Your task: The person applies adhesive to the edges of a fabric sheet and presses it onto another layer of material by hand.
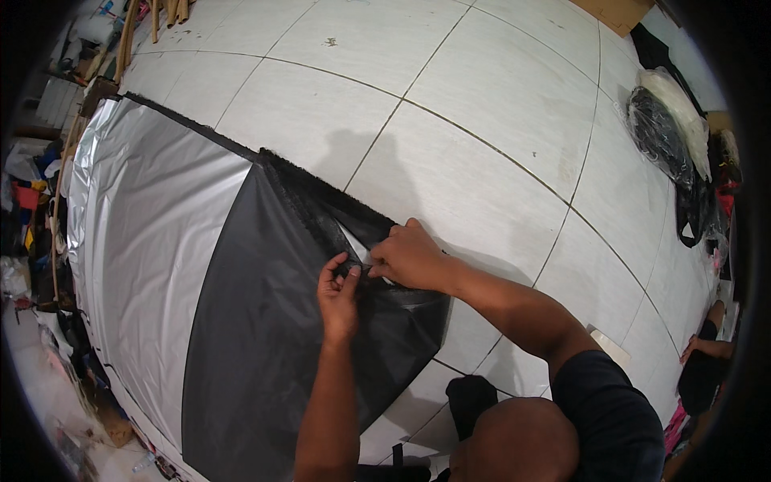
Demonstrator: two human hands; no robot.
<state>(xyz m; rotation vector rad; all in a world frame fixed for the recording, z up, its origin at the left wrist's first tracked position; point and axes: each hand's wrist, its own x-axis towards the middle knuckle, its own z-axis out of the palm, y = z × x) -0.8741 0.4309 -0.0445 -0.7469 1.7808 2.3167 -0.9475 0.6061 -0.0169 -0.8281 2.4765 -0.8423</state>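
A large sheet of thin fabric [265,337], dark grey with a silver panel [165,189], is spread over the floor in front of me. Along its far edge runs a fuzzy black strip [309,209]. My left hand [340,297] pinches the folded black edge between thumb and fingers, the other fingers curled up. Close beside it, my right hand [409,255] grips the same edge from the right, fingers bent down onto it. A small white gap shows in the fold between the black bands. What the right fingertips press on is partly hidden.
White floor tiles [482,145] extend beyond the fabric. Clutter lines the left side, with wooden sticks [127,40] at the far left. Plastic-wrapped bundles [662,132] lie at the right, and a cardboard box [614,12] at the far right. Another person's hand [711,347] shows at the right rim.
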